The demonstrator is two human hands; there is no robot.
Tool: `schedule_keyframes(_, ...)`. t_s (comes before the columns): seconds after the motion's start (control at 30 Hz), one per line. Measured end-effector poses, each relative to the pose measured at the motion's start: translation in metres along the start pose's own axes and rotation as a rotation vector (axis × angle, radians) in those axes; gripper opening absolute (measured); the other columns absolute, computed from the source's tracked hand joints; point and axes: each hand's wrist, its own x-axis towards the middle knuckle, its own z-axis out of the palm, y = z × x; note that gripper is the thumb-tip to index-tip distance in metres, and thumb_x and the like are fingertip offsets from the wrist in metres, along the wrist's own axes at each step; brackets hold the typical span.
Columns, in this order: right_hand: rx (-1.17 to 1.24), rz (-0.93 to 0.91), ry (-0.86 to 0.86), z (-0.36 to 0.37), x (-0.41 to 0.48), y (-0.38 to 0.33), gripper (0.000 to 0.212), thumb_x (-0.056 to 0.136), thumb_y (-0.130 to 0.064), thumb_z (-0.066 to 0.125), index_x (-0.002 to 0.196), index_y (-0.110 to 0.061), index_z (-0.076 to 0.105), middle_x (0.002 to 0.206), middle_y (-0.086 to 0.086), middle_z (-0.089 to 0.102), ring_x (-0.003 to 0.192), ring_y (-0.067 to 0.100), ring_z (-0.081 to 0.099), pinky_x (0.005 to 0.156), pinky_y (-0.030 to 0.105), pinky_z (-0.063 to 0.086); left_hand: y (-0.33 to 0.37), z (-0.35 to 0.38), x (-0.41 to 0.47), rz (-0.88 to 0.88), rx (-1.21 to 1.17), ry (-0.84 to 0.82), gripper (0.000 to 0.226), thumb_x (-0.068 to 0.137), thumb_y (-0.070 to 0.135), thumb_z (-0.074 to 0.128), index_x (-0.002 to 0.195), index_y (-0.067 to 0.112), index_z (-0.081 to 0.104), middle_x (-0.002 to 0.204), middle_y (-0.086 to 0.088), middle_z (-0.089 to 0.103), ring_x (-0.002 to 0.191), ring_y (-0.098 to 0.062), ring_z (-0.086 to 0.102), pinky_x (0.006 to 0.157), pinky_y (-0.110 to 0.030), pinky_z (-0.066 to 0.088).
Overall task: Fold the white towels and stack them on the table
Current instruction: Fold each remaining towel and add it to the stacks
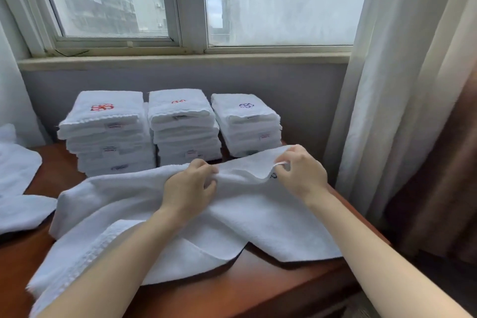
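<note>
A white towel (124, 204) lies rumpled across the brown wooden table (258, 289), its near left corner hanging toward me. My left hand (188, 186) grips a fold along the towel's far edge near the middle. My right hand (302, 170) pinches the far right edge, lifted slightly off the table. Behind the towel stand three stacks of folded white towels: a left stack (105, 131) with a red emblem, a middle stack (183, 126) and a right stack (245, 124) with a purple emblem.
More loose white towels (18, 188) lie at the table's left edge. A window and sill run behind the stacks. Light curtains (392, 111) hang at the right, close to the table's right edge.
</note>
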Motion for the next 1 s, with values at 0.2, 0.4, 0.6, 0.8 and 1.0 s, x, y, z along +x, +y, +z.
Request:
schedule_keyframes(0.2,-0.259,0.073,-0.216,-0.013,-0.031,-0.007,0.030,0.083,-0.042,0.046,0.067,-0.020,0.060,0.073,-0.006,0.061,0.077,0.016,0.055,0.057,0.025,0.039,0.005,0.000,-0.027,0.028,-0.011,-0.118,0.031,0.090,0.037,0.061,0.120,0.033,0.065,0.122,0.019,0.053,0.096,-0.010,0.063,0.076,-0.028,0.048)
schedule_keyframes(0.4,-0.187,-0.161,-0.026,-0.010,-0.057,-0.041,0.033,0.096,-0.034,0.044,0.117,-0.031,0.069,0.114,-0.008,0.070,0.104,0.017,0.063,0.076,0.029,0.048,0.017,-0.009,-0.042,-0.022,-0.087,-0.248,0.036,0.089,0.036,0.058,0.125,0.037,0.064,0.125,0.023,0.053,0.104,-0.003,0.059,0.079,-0.019,0.040)
schedule_keyframes(0.6,-0.005,-0.211,-0.167,-0.003,-0.062,-0.070,0.032,0.096,-0.025,0.047,0.121,-0.032,0.067,0.117,-0.007,0.070,0.114,0.015,0.059,0.084,0.033,0.051,0.018,-0.048,-0.057,-0.084,-0.367,-0.277,0.045,0.086,0.033,0.064,0.131,0.035,0.060,0.137,0.017,0.053,0.116,-0.001,0.057,0.099,-0.026,0.047)
schedule_keyframes(0.8,0.187,-0.314,-0.269,0.010,-0.056,-0.132,0.027,0.093,-0.024,0.053,0.112,-0.033,0.070,0.109,-0.014,0.071,0.101,0.009,0.061,0.083,0.031,0.051,-0.028,-0.117,-0.076,-0.214,-0.396,-0.046,0.015,0.090,0.024,0.063,0.096,0.035,0.070,0.094,0.019,0.071,0.059,-0.005,0.069,0.064,-0.026,0.052)
schedule_keyframes(1.0,0.228,-0.473,-0.347,0.036,-0.054,-0.206,0.031,0.092,-0.027,0.053,0.118,-0.034,0.067,0.107,-0.016,0.069,0.098,0.007,0.054,0.077,0.029,0.046,-0.082,-0.155,-0.103,-0.346,-0.255,0.049,0.009,0.093,0.027,0.063,0.093,0.034,0.068,0.088,0.016,0.070,0.057,-0.003,0.067,0.070,-0.035,0.058)
